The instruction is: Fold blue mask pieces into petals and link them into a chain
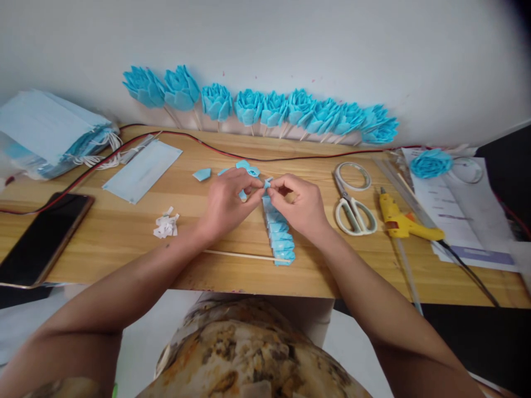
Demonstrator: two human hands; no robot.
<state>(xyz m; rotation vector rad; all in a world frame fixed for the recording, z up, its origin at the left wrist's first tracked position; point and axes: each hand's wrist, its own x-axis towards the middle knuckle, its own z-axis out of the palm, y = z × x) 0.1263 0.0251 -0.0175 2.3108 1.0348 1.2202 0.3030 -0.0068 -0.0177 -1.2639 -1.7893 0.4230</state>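
Observation:
My left hand (232, 196) and my right hand (296, 202) meet over the middle of the table. Both pinch a small light-blue petal piece (267, 183) between thumb and forefinger; the fingertips hide much of it. Just below runs a row of overlapping blue petals (280, 232) stuck along a strip. A thin wooden stick (244, 255) lies with its right end across the row's near end. Loose blue petals (248, 168) rest behind my left hand, partly covered by it, and a single cut petal (202, 174) lies farther left.
Blue flowers on sticks (249, 108) lean along the wall. To the right lie scissors (352, 213), a tape roll (352, 176) and a yellow glue gun (398, 215). At left are white scraps (166, 224), a flat mask (143, 168), a mask stack (53, 130) and a phone (45, 237).

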